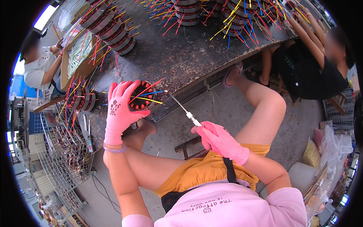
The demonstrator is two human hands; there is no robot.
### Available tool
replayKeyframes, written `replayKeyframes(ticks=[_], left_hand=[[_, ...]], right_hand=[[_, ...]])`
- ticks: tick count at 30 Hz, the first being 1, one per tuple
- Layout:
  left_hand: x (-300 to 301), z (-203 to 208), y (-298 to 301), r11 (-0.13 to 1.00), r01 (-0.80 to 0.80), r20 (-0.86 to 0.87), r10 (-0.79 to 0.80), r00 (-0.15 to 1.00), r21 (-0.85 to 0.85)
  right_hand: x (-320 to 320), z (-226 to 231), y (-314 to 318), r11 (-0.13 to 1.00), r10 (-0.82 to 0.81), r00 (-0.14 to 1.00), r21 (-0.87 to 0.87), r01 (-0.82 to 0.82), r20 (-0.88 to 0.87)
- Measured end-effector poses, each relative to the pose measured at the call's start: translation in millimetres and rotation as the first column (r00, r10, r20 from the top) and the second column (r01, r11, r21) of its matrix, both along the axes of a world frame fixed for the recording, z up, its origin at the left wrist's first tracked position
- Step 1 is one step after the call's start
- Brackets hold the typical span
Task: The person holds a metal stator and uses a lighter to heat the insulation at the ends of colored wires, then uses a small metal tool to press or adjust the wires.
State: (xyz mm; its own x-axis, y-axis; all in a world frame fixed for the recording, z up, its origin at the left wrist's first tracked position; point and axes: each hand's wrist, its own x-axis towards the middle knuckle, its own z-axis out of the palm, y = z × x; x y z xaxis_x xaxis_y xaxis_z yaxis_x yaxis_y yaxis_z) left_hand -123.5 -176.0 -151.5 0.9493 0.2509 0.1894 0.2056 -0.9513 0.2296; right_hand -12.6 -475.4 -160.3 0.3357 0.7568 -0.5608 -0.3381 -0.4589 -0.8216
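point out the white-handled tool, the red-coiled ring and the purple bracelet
White-handled tool [189, 115], head view: the white part near its middle.
Red-coiled ring [145, 106], head view: the coils at its lower edge.
Purple bracelet [115, 150], head view: middle of the band's visible side.

The tool shaft [180, 104] looks metallic, gloves [223, 142] matt cloth, tabletop [160, 53] rough

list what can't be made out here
Head view: left side of the wound ring, hidden by the left hand.
Head view: rear end of the white-handled tool, hidden inside the right hand.
Head view: tool tip, too small to judge.
Head view: far end of the top-centre ring stack, cut by the upper edge.
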Motion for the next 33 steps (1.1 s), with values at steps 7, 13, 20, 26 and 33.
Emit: replayKeyframes(ticks=[7,13,20,26,33], left_hand=[[0.4,-0.5,0.8,1.0,0.004,0.0,-0.004,1.0,0.001],[0.1,0.1,0.6,1.0,0.003,-0.005,-0.003,1.0,0.005],[0.1,1.9,-0.6,1.0,0.011,0.007,-0.011,1.0,-0.014],[-0.2,-0.1,-0.1,1.0,-0.003,-0.007,0.003,1.0,-0.003],[-1.5,-1.3,-2.3,0.999,-0.037,-0.005,0.037,0.999,0.013]], right_hand=[[-2.0,-7.9,-0.6,0.999,-0.028,1.0,0.04,0.028,0.012],[1.1,2.3,1.7,0.999,-0.006,1.0,-0.049,0.005,-0.027],[0.3,1.4,1.7,1.0,-0.023,0.999,-0.011,0.023,-0.033],[0.7,0.8,2.1,1.0,-0.019,0.999,-0.017,0.018,-0.034],[1.2,-0.3,1.7,0.999,-0.021,0.999,-0.038,0.019,-0.042]])
